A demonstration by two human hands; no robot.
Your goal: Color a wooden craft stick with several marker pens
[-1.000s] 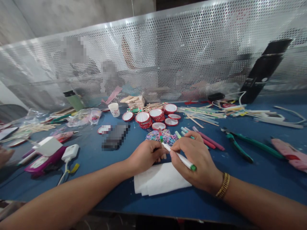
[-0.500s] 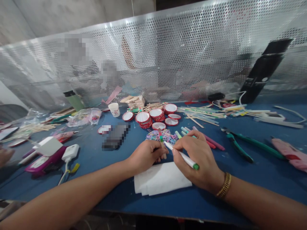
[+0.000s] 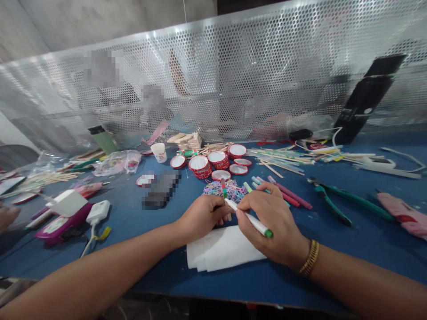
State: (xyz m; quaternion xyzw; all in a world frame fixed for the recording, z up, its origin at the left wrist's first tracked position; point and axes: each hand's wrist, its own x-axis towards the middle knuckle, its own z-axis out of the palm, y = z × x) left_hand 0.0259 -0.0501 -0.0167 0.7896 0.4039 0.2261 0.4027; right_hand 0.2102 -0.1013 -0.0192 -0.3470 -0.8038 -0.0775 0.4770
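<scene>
My left hand [image 3: 204,215] pinches a small wooden craft stick [image 3: 223,188], held upright, its upper part coloured red and green. In my right hand [image 3: 271,220] is a white marker [image 3: 252,221] with a green end, gripped like a pen. The marker's tip meets the stick at the green band, or lies very close to it. Under both hands is a folded white cloth or paper [image 3: 223,251]. Just behind the stick lies a heap of pastel loops [image 3: 238,191]. Several more markers [image 3: 296,198] rest beyond my right hand.
Red-rimmed round lids [image 3: 199,163] stand in stacks behind. Green-handled pliers [image 3: 333,206] and a pink glue gun [image 3: 403,213] lie right. A dark phone [image 3: 162,190], white plug [image 3: 98,212] and paper cup [image 3: 159,152] are left. A perforated metal screen [image 3: 233,80] closes the back. Another person's hand [image 3: 7,218] shows far left.
My right hand has shifted slightly left, bringing the marker's tip up to the stick. My left hand and the stick have stayed nearly still.
</scene>
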